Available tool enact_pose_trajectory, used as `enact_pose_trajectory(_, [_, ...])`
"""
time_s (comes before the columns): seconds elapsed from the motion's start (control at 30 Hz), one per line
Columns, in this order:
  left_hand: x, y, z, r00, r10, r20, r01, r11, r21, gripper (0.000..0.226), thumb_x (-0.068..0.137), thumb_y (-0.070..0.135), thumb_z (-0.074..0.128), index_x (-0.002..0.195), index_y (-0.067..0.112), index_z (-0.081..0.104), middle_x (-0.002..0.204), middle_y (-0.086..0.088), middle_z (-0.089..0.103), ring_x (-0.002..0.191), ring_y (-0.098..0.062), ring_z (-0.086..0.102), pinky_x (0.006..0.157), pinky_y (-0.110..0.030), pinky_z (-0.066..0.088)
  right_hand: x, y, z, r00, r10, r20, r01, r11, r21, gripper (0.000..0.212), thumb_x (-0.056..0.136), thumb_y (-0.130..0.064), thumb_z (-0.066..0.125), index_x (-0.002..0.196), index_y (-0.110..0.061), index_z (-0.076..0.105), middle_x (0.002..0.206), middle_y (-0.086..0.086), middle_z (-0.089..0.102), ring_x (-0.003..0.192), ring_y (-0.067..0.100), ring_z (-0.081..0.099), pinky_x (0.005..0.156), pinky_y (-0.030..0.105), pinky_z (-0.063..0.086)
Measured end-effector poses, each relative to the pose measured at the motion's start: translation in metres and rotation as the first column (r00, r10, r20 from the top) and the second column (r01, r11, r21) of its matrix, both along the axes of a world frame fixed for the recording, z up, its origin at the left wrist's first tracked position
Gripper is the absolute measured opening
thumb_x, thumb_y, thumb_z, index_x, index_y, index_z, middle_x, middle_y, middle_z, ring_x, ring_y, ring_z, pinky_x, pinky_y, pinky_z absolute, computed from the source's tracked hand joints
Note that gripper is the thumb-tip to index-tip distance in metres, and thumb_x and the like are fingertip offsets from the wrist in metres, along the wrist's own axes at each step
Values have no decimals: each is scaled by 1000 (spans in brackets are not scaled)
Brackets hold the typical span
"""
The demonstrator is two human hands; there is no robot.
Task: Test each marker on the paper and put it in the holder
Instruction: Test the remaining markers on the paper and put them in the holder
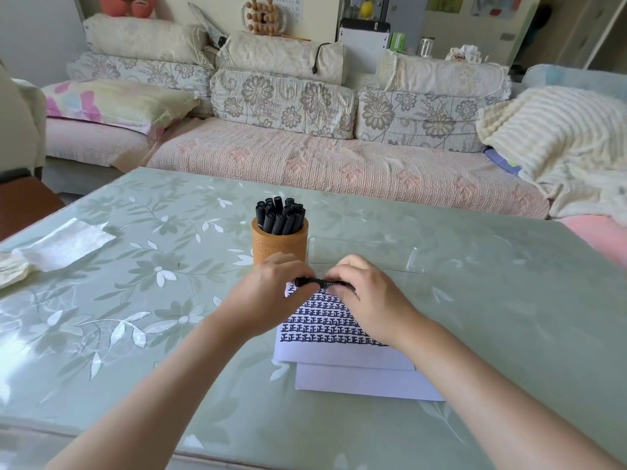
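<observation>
- Slim black marker (320, 283) at frame middle, lying sideways over top edge of white paper sheet full of dark test marks (334, 320).
- Your left hand (271, 293) pinches one end, your right hand (368, 300) other end. Fingers (344, 268) curled tight on it.
- Cap on or off: cannot tell.
- Round tan holder (280, 244), packed with pens, just behind your left hand.
- Watch out: hard tug on cap, hand jerks, holder falls.
- Packed holder: forcing one more in may tip it.
- Bare tip may smear green flowered worktop (475, 334).
</observation>
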State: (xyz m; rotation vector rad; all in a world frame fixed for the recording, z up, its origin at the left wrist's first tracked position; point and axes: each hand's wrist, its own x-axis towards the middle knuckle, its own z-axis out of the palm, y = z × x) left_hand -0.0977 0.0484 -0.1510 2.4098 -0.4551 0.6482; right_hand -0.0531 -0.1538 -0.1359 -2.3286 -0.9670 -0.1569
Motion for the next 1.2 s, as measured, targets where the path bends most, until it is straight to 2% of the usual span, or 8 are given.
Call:
enact_pose_trajectory(0.17, [26, 22, 15, 969, 206, 133, -175, 962, -211, 25, 90, 33, 55, 107, 19, 67, 99, 7, 58, 90, -7, 55, 78, -17, 42, 13, 11, 8, 994, -99, -38, 104, 982, 157, 30, 98, -9, 54, 123, -22, 63, 100, -7, 55, 87, 1, 52, 76, 9, 36])
enact_pose_trajectory(0.3, [48, 39, 22, 905, 413, 107, -358, 871, -336, 40, 84, 20, 67, 123, 17, 57, 117, -1, 52, 110, -21, 48, 97, -33, 40, 36, 28, 23, 970, -181, -165, 235, 879, 414, 20, 95, -12, 59, 105, -28, 63, 97, -5, 68, 92, 9, 63, 80, 22, 46])
enact_pose_trajectory(0.4, [61, 43, 25, 920, 383, -85, -385, 837, -388, 72, 77, 34, 74, 139, 23, 39, 134, 2, 39, 128, -17, 35, 106, -31, 30, 58, 46, 37, 950, -201, -240, 307, 750, 586, 15, 93, -13, 62, 96, -28, 60, 93, 1, 70, 90, 17, 68, 80, 36, 57])
enact_pose_trajectory(0.5, [74, 44, 23, 929, 278, -244, -357, 844, -401, 94, 69, 46, 79, 145, 32, 26, 142, 7, 32, 134, -13, 32, 110, -35, 31, 74, 62, 44, 931, -202, -304, 358, 662, 658, 10, 94, -8, 61, 99, -16, 58, 96, 5, 70, 89, 18, 71, 71, 33, 61])
enact_pose_trajectory(0.67, [88, 44, 24, 931, 213, -296, -318, 872, -373, 85, 75, 44, 76, 144, 35, 27, 131, 2, 47, 117, -13, 43, 97, -29, 35, 88, 78, 37, 915, -181, -359, 388, 633, 670, 10, 94, -7, 61, 101, -13, 58, 99, 6, 68, 88, 15, 71, 68, 31, 61])
enact_pose_trajectory(0.9, [93, 48, 31, 953, 76, -294, -214, 854, -475, 66, 81, 28, 66, 136, 42, 34, 116, -3, 56, 101, -23, 59, 91, -42, 51, 97, 83, 38, 923, -140, -358, 333, 755, 565, 12, 93, -8, 62, 99, -19, 60, 97, 8, 71, 87, 20, 73, 73, 40, 62])
enact_pose_trajectory(1.03, [95, 49, 37, 963, 4, -271, -155, 829, -537, 61, 84, 16, 58, 138, 37, 40, 123, -1, 57, 111, -19, 57, 101, -43, 47, 100, 90, 39, 969, -141, -203, 222, 860, 460, 50, 87, -10, 70, 113, -50, 53, 85, -1, 72, 77, 14, 71, 74, 30, 59])
enact_pose_trajectory(1.2, [91, 47, 34, 969, 112, -220, -200, 878, -434, 67, 79, 32, 70, 141, 18, 46, 136, 6, 45, 122, -8, 46, 102, -22, 35, 94, 92, 26, 990, -124, -63, 138, 930, 340, 57, 85, -9, 71, 131, -38, 54, 99, -5, 64, 79, 7, 66, 74, 15, 51])
